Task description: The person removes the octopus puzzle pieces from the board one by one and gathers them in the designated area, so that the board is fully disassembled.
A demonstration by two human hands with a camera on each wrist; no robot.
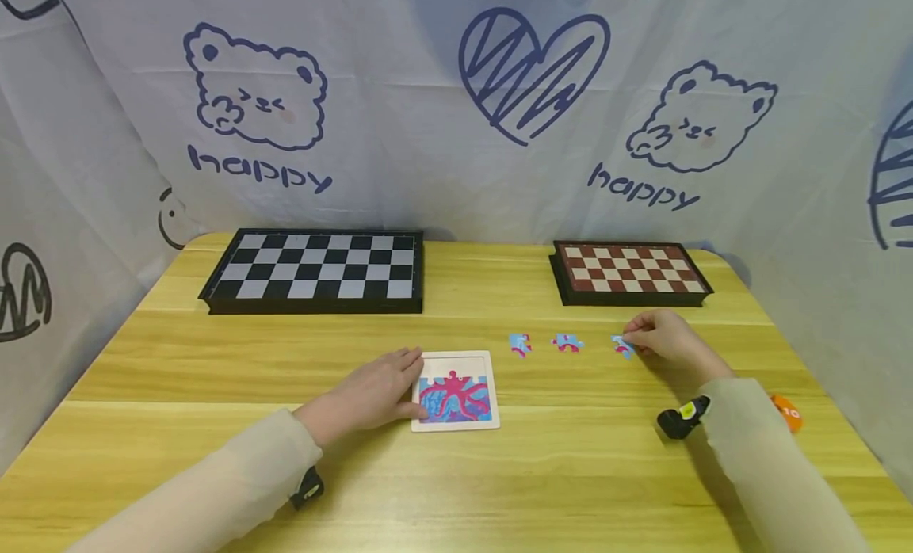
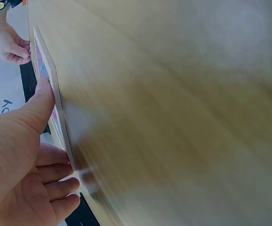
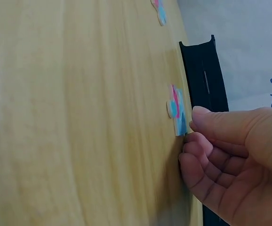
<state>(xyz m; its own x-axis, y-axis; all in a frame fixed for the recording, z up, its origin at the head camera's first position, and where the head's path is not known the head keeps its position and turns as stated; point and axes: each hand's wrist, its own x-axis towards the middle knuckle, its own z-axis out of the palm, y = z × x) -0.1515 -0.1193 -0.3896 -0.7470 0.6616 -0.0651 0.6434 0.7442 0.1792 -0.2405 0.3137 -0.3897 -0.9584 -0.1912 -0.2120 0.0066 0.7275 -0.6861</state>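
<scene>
A white-framed jigsaw puzzle [image 1: 456, 425] lies on the table, its lower part filled with a pink octopus picture and its upper part bare white. My left hand [image 1: 371, 390] holds it at the left side, the thumb over the frame and the fingers along the edge, as the left wrist view [image 2: 18, 155] also shows. Over to the right, my right hand [image 1: 670, 341] pinches the edge of a blue and pink puzzle piece [image 1: 622, 346] with thumb and forefinger. That piece [image 3: 177, 113] shows at the fingertips in the right wrist view. Two similar pieces [image 1: 520, 345] [image 1: 567, 343] lie left of it.
At the back left stands a black-and-white chessboard case [image 1: 314, 306]; a smaller brown-and-white one [image 1: 635, 298] is at the back right. An orange object [image 1: 788, 413] marked 10 sits beside the right forearm. Behind the wooden table [image 1: 456, 490] hangs a printed white cloth [image 1: 399, 141].
</scene>
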